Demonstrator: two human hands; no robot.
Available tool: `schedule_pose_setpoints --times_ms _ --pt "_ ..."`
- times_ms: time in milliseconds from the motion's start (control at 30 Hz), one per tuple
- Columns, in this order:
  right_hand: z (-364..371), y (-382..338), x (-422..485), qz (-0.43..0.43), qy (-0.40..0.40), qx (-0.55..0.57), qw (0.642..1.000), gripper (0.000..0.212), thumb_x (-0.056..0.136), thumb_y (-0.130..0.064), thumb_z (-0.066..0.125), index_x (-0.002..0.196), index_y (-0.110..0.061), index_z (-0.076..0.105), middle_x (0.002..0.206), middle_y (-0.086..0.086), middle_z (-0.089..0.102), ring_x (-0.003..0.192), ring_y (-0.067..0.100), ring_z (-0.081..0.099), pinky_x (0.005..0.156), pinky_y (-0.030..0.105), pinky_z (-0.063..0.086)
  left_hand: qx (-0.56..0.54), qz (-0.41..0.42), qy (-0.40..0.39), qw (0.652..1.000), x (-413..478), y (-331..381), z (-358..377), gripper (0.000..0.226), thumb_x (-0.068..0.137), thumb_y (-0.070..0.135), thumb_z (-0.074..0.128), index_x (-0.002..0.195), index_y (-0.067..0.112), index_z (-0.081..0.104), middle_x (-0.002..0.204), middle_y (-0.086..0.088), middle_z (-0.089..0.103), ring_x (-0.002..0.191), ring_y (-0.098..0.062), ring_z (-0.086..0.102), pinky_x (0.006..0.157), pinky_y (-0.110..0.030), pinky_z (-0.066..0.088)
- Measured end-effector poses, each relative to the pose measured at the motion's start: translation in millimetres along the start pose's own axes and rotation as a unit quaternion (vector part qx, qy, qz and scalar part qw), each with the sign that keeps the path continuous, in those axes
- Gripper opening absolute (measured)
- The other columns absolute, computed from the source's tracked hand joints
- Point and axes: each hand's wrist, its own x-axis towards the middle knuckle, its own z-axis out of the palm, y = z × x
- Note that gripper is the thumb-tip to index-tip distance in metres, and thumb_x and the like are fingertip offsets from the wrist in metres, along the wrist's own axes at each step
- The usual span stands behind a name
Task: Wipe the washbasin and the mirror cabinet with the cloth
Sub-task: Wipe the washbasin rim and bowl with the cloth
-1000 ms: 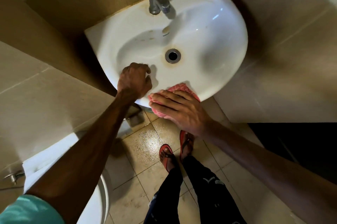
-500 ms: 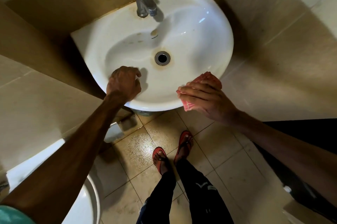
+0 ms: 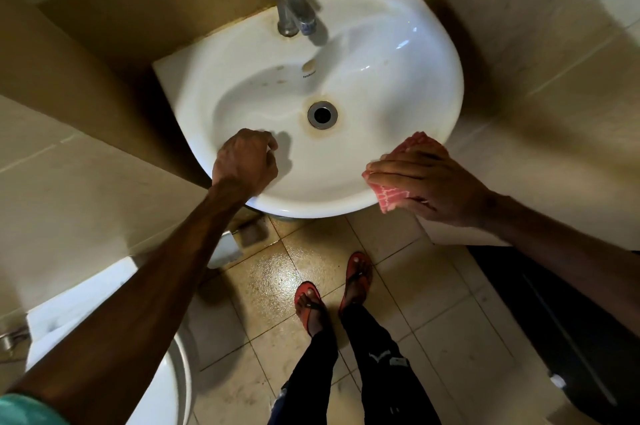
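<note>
Glossy white washbasin [image 3: 381, 44], pink cloth [image 3: 391, 198] parked on its rim

The rounded ceramic bowl is leaned on at the near rim by the left hand [image 3: 246, 161], curled into a fist with the fingertips tucked out of sight. The patterned cloth is pressed onto the rim's outer edge under the flat fingers of the right hand [image 3: 429, 182] and is mostly covered. A rust-ringed metal drain [image 3: 322, 114] is seen between the hands, just ahead.
</note>
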Motion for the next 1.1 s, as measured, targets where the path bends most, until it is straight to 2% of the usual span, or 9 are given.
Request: schedule_pose_setpoints --times_ms 167,300,367,467,600,733,900,1000,1100 --pt "-13.4 -11.0 18.3 0.043 -0.032 0.03 0.998 0.065 0.102 -0.061 0.043 0.154 -0.022 0.049 0.153 -0.003 0.057 0.139 0.019 0.054 0.118 0.05 0.033 0.01 -0.001 -0.036 0.999 4.0 -0.1 -0.9 0.028 0.093 0.02 0.058 0.118 0.022 0.07 0.128 -0.004 0.069 0.122 -0.023 0.062 0.099 -0.036 0.051" --pt "-8.2 -2.2 43.2 -0.015 -0.046 0.025 0.999 0.061 0.109 -0.054 0.033 0.142 -0.012 0.063 0.142 0.009 0.066 0.125 0.029 0.067 0.096 0.048 0.053 -0.022 0.0 -0.1 0.995 9.3 8.5 4.9 0.038 0.095 0.025 0.058 0.133 0.019 0.062 0.145 -0.002 0.058 0.135 -0.024 0.052 0.111 -0.037 0.042" --pt "-6.6 1.5 68.8 -0.024 -0.146 0.021 0.989 0.063 0.11 -0.049 0.019 0.139 -0.013 0.061 0.14 0.015 0.065 0.125 0.037 0.064 0.094 0.054 0.055 -0.02 0.017 -0.151 0.988 12.6 16.5 12.7 0.051 0.095 0.035 0.057 0.142 0.016 0.053 0.152 -0.003 0.05 0.141 -0.024 0.044 0.115 -0.037 0.037" --pt "5.9 3.2 103.7 0.049 -0.282 0.031 0.958 0.06 0.109 -0.051 0.017 0.154 -0.015 0.033 0.16 0.011 0.042 0.147 0.032 0.04 0.113 0.06 0.038 0.003 0.036 -0.231 0.972 18.6 31.3 21.0 0.076 0.089 0.049 0.051 0.152 0.01 0.038 0.159 -0.011 0.036 0.144 -0.029 0.038 0.116 -0.042 0.038" --pt "37.7 7.6 138.9 0.093 -0.305 0.036 0.947 0.067 0.111 -0.046 0.017 0.166 -0.014 -0.005 0.175 0.005 -0.009 0.162 0.023 -0.007 0.13 0.048 0.002 0.024 0.04 -0.233 0.971 32.5 40.7 29.1 0.059 0.091 0.034 0.064 0.143 0.011 0.049 0.149 -0.011 0.044 0.134 -0.031 0.048 0.107 -0.045 0.046" --pt "57.3 13.9 166.3 0.142 -0.242 0.024 0.96 0.07 0.108 -0.045 0.015 0.166 -0.009 -0.001 0.175 0.012 -0.006 0.162 0.03 -0.005 0.129 0.058 0.007 -0.04 0.03 -0.207 0.977 41.5 39.3 35.3 0.035 0.079 0.037 0.07 0.105 0.017 0.057 0.105 -0.002 0.061 0.096 -0.027 0.066 0.069 -0.031 0.044" --pt "69.1 7.0 145.0 0.152 -0.174 0.01 0.973 0.078 0.102 -0.054 0.024 0.157 0.0 0.039 0.163 0.025 0.036 0.151 0.044 0.037 0.119 0.064 0.028 -0.077 0.007 -0.203 0.976 41.6 41.0 34.5 0.045 0.082 0.018 0.076 0.119 0.003 0.057 0.116 -0.013 0.065 0.103 -0.033 0.064 0.077 -0.033 0.045" --pt "59.5 0.0 138.9 0.119 -0.223 0.049 0.966 0.087 0.096 -0.06 0.008 0.164 -0.007 0.021 0.172 0.019 0.017 0.16 0.039 0.016 0.127 0.062 0.009 -0.102 0.0 -0.2 0.974 43.4 37.8 35.8 0.056 0.079 0.003 0.072 0.128 -0.007 0.047 0.12 -0.02 0.059 0.107 -0.033 0.062 0.079 -0.032 0.044" --pt "50.6 0.7 143.8 0.089 -0.268 0.057 0.958 0.069 0.109 -0.051 0.02 0.167 -0.018 0.001 0.175 0.008 -0.009 0.162 0.028 -0.009 0.128 0.051 -0.009 -0.141 -0.012 -0.206 0.968 42.6 36.3 39.3 0.046 0.099 -0.003 0.052 0.141 -0.015 0.037 0.101 -0.003 0.057 0.084 0.008 0.063 0.071 -0.005 0.041"
